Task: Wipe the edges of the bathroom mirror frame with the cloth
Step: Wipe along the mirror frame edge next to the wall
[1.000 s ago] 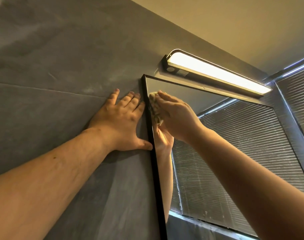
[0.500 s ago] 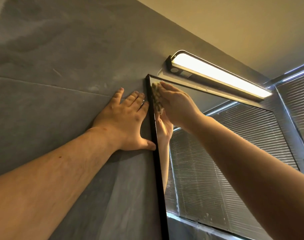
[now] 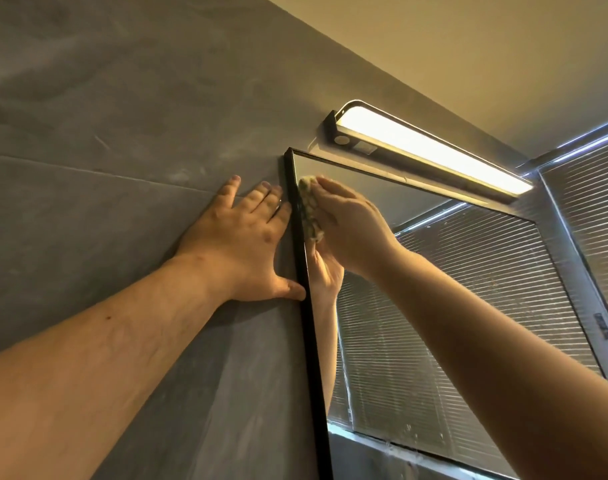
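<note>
The small pale yellowish bunched cloth (image 3: pixel 309 211) sits just inside the top-left corner of the thin black metal mirror frame (image 3: pixel 304 292), pressed against the frame's left vertical bar and the glass beside it. The right hand (image 3: pixel 351 223) holds it, fingers curled over the wad w/ fingertips pointing toward the corner. The left hand (image 3: pixel 242 244) lies flat and spread on the grey stone-look wall tile (image 3: pixel 122 140) just left of the frame; its thumb tip touches the frame's outer edge further down the bar, holding nothing.

Handling, as I judge it: cloth is light, soft, limp, so it needs to stay bunched in the palm w/ pressure from the fingertips or it'll slide off the narrow bar. Best grip is over the back of the wad, as now, leaving one folded edge riding the frame. The frame looks stiff and slim, the glass smooth and probably slippery, so moderate push only; the braced hand on the wall helps steady the reach.

Vs 0.5 s ago: cloth and right hand sit about the same place at the corner, maybe a touch lower on the bar. Left hand hasn't shifted, thumb on the frame as before. The view has tilted a bit; the long lit wall lamp (image 3: pixel 430 152) above the frame's top bar reads the same
</note>
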A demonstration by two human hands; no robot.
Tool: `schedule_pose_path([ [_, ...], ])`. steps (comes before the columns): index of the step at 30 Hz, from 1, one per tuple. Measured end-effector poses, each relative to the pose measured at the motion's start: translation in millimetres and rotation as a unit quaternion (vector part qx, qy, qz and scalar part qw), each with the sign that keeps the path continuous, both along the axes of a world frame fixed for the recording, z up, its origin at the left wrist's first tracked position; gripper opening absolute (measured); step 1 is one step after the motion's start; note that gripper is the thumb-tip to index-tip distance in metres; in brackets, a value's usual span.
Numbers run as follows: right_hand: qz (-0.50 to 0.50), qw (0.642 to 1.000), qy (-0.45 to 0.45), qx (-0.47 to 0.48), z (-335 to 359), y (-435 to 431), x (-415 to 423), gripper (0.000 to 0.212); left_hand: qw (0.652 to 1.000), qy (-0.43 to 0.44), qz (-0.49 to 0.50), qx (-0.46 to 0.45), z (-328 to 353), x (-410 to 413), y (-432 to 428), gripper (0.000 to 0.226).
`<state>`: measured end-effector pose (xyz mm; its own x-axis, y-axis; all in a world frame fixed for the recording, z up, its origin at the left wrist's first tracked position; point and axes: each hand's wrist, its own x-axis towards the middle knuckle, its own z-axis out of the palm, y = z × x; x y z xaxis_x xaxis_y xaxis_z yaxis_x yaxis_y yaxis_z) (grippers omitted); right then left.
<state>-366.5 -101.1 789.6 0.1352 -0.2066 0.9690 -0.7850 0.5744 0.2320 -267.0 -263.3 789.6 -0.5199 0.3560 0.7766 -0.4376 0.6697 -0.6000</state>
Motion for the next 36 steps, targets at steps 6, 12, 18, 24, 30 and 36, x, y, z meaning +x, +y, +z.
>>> schedule_pose_path([
  [6, 0.007, 0.999, 0.035, 0.011, -70.0, 8.3, -11.5, 0.042, 1.0, -0.003, -0.004, 0.013, 0.8, -1.0, 0.8, 0.128],
  [12, 0.007, 0.999, 0.041, 0.01, -54.6, 7.0, -10.8, 0.041, 1.0, 0.001, -0.004, 0.014, 0.3, -1.0, 1.2, 0.128],
  [18, -0.01, 0.999, -0.033, 0.002, 11.1, -2.6, -0.7, 0.044, 1.0, 0.004, -0.009, 0.001, 0.5, -0.5, -1.0, 0.126],
  [24, -0.006, 0.997, -0.077, -0.019, 40.3, -3.1, 2.0, 0.042, 1.0, 0.006, -0.012, 0.001, 0.2, -2.8, -1.1, 0.128],
  [30, 0.092, 0.99, -0.095, -0.055, -2.9, -3.4, 5.9, 0.032, 1.0, -0.002, -0.014, 0.004, 0.8, -1.0, -1.2, 0.125],
  [36, 0.089, 0.993, -0.052, -0.055, -85.4, 0.9, -1.0, 0.036, 1.0, -0.001, -0.017, 0.013, 0.8, -2.3, 0.4, 0.128],
])
